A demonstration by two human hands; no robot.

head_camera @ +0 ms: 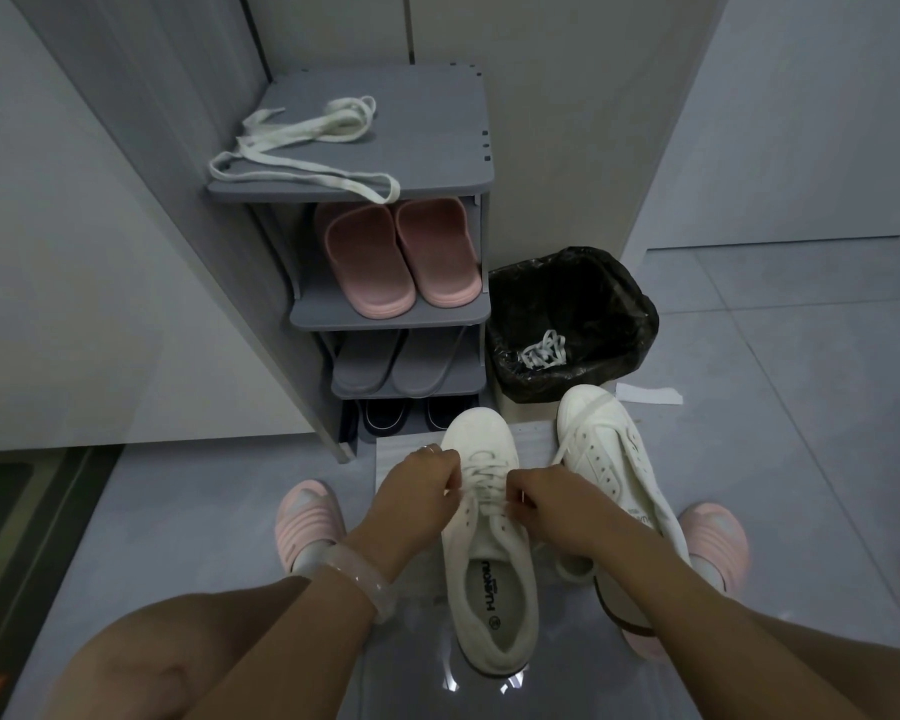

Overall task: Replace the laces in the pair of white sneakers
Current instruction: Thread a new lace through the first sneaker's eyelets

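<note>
Your left hand (pixel 427 480) and right hand (pixel 541 498) each pinch lace (pixel 481 478) across the near sneaker (pixel 489 537), heel toward you.

Two white sneakers (pixel 489 537) are set on the grey floor (pixel 775 459); loose laces (pixel 302 142) are draped across the rack top (pixel 437 122).

One piece of writing can be read: on the insole of the nearer white sneaker (pixel 492 563), dark letters run lengthwise along the heel end and look like "HUANQIU", upside down from this view. Just beneath them on the same insole sits a small round mark with a number inside, too small to make out. The second white sneaker (pixel 614 459), beside the first, bears faint print on its side, unreadable.
</note>
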